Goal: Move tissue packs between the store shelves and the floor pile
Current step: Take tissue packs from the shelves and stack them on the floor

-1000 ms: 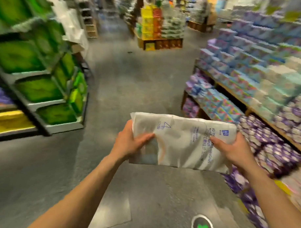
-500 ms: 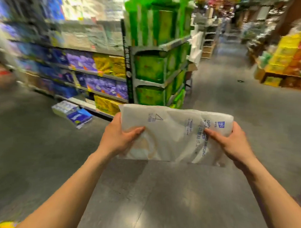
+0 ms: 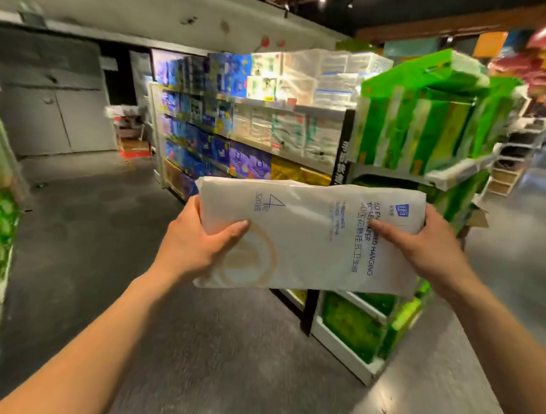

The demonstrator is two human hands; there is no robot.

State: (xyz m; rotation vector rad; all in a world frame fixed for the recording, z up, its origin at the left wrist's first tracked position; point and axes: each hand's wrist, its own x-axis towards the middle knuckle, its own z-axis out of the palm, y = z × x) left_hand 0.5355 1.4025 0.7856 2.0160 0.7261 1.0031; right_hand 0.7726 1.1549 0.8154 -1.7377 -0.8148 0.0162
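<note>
While we carried the tissue pack (image 3: pixel 311 236) along the aisle, we judged ourselves to be midway through a transfer: the pack lay on no shelf and not on the floor, but was held in the air in front of us. Our left hand (image 3: pixel 196 247) gripped its left end, thumb laid across the top face and fingers out of sight beneath. Our right hand (image 3: pixel 431 249) gripped the right end the same way, thumb on the printed face.

Behind the pack stood the store shelves (image 3: pixel 268 138), stocked with blue, purple and yellow packs, and just to their right a green end display (image 3: pixel 423 119). No pile showed on the grey floor (image 3: pixel 79 231), so we could not tell which way the pack was bound. As we read it, the next move called for finding the drop spot, walking up to it and lowering the pack flat with both hands before letting go.

The pack was a long, flat white plastic bag, wrinkled near our thumbs, with blue lettering, a large figure 4 and a faint tan ring. It looked soft and likely to sag if held by one end.
</note>
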